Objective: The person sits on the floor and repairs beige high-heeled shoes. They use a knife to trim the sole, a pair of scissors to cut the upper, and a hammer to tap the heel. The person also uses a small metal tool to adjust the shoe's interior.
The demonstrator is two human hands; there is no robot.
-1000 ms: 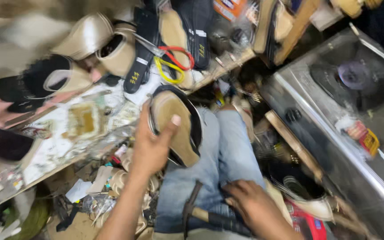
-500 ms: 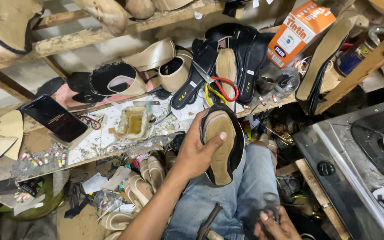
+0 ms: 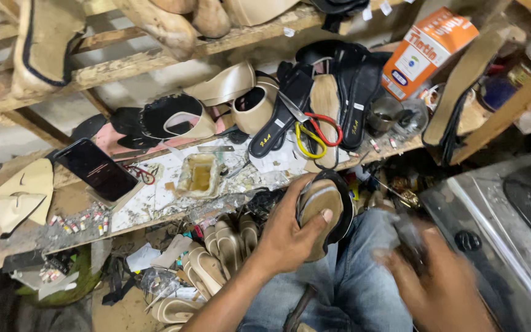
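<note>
Cluttered cobbler's workshop, seen from above over blue-jeaned knees. Nearest: right hand (image 3: pixel 437 283) blurred, closed around something dark, can't tell what. Left hand (image 3: pixel 290 237) gripping tan sandal (image 3: pixel 322 209) with black strap, upright over lap, thumb on insole. Best kept steady with firm thumb pressure, sole facing up. Beside knee, row of tan soles (image 3: pixel 216 258) stacked on floor. Beyond, messy wooden bench (image 3: pixel 7 246): phone (image 3: pixel 96 169), glue tray (image 3: pixel 199 175), red-and-yellow scissors (image 3: pixel 314 132), black sandals (image 3: pixel 351 80), orange box (image 3: pixel 428 49). Metal machine (image 3: pixel 499 203) on right.
</note>
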